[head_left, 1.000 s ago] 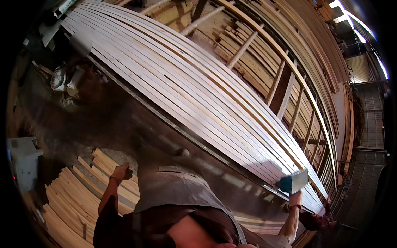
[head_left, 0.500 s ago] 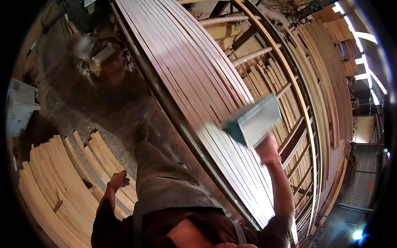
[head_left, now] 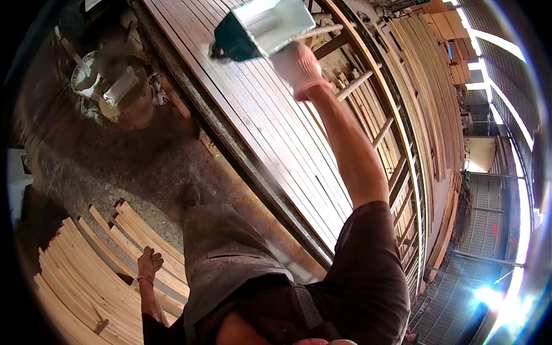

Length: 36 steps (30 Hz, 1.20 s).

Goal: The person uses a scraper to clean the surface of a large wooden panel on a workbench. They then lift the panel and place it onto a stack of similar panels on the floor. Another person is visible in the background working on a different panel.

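My right hand (head_left: 298,68), in a pale glove with a reddish cuff, is closed on a box-shaped tool (head_left: 277,26), teal at one end with a whitish face. The tool is over the far part of a long row of wooden slats (head_left: 253,115) laid side by side. Its exact kind is unclear, and the hand hides part of it. My left hand (head_left: 150,262) hangs low at my left with nothing visible in it, fingers loosely bent and a little apart. Below and around it lie light wooden boards (head_left: 86,276).
A dark beam (head_left: 230,152) edges the slats on my side. At the far left sit a bucket (head_left: 86,75) and a whitish-smeared container (head_left: 123,95). Beyond the slats runs a rack (head_left: 374,135) with round bars, then long stacked planks (head_left: 428,86).
My right hand has swept the tool far up and leftward along the slats, the arm stretching out. My left hand has shifted slightly left. The view has turned a little.
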Each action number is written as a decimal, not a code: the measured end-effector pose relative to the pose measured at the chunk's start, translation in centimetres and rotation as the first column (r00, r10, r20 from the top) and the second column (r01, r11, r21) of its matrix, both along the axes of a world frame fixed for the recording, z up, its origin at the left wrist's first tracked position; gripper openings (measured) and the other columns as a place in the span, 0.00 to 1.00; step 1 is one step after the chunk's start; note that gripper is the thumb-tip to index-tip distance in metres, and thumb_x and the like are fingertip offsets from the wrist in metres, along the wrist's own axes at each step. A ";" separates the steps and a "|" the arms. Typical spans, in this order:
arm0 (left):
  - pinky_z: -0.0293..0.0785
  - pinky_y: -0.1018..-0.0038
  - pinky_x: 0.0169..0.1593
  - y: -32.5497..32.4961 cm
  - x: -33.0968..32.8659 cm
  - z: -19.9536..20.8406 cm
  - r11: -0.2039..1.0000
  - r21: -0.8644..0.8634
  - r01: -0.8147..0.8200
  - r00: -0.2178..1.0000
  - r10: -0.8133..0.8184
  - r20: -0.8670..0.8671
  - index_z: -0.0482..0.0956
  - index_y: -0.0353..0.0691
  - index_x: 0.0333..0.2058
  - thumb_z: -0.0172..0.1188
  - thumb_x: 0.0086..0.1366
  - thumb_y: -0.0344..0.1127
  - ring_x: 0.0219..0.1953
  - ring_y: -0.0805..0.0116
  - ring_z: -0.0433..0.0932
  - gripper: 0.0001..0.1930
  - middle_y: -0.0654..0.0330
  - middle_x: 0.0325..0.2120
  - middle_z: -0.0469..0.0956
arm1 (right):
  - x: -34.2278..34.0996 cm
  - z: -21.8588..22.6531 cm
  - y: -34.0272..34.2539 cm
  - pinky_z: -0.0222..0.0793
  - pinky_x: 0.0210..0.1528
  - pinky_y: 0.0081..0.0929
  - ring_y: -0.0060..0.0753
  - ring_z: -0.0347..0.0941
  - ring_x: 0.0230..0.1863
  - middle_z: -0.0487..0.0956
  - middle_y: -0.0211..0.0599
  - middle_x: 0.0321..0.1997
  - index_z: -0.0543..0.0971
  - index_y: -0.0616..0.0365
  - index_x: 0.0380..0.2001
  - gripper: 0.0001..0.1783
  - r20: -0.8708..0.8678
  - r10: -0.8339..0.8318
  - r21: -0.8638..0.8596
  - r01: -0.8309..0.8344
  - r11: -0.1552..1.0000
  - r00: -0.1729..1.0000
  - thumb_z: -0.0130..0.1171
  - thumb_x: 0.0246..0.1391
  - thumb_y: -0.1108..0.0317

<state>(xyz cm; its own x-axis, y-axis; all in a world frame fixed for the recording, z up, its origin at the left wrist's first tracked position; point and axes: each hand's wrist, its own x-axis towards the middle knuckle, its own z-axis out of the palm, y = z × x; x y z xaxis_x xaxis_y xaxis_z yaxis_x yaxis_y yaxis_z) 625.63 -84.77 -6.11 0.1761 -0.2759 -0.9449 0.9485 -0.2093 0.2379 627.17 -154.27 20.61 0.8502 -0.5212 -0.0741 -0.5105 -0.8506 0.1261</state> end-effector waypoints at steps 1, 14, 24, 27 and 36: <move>0.43 0.77 0.20 0.5 0.1 -0.4 0.998 0.043 0.052 0.999 -0.051 -0.020 0.53 0.55 0.21 0.51 0.71 0.45 0.16 0.80 0.47 0.20 0.73 0.17 0.48 | -0.5 0.5 1.6 0.82 0.40 0.41 0.43 0.83 0.41 0.85 0.43 0.40 0.81 0.57 0.46 0.17 -0.152 0.127 -0.099 -0.143 0.985 0.980 0.56 0.59 0.60; 0.56 0.75 0.23 -9.2 -1.5 -4.6 0.884 -0.184 0.429 0.900 -0.435 0.007 0.65 0.46 0.30 0.53 0.71 0.47 0.19 0.75 0.59 0.14 0.68 0.20 0.62 | -39.9 -0.3 12.0 0.77 0.37 0.34 0.40 0.80 0.35 0.82 0.40 0.34 0.83 0.58 0.30 0.10 -0.206 0.205 -0.037 -0.217 0.975 0.957 0.54 0.56 0.67; 0.43 0.76 0.20 -12.4 -11.0 -2.5 0.791 -0.056 0.609 0.793 -0.610 0.004 0.55 0.51 0.21 0.49 0.70 0.42 0.15 0.79 0.51 0.19 0.72 0.15 0.51 | -78.9 6.4 28.7 0.76 0.49 0.34 0.46 0.80 0.46 0.84 0.42 0.42 0.83 0.58 0.44 0.15 -0.698 -0.445 -0.034 0.595 0.803 0.561 0.56 0.57 0.64; 0.44 0.75 0.20 -11.6 -12.9 -1.5 0.742 -0.012 0.671 0.741 -0.671 -0.028 0.55 0.51 0.20 0.50 0.70 0.42 0.15 0.79 0.50 0.20 0.72 0.15 0.51 | -84.5 7.7 32.9 0.78 0.46 0.35 0.42 0.81 0.47 0.84 0.44 0.45 0.84 0.54 0.44 0.14 -0.169 -0.886 0.130 0.901 0.413 0.431 0.51 0.60 0.68; 0.44 0.74 0.23 -8.5 -8.4 0.3 0.788 -0.070 0.612 0.789 -0.614 -0.020 0.53 0.51 0.22 0.48 0.73 0.41 0.18 0.80 0.45 0.20 0.73 0.16 0.48 | -73.7 -2.4 26.3 0.70 0.61 0.36 0.42 0.74 0.59 0.81 0.41 0.53 0.79 0.53 0.52 0.19 -0.430 -0.588 -0.080 0.619 0.781 0.685 0.52 0.60 0.62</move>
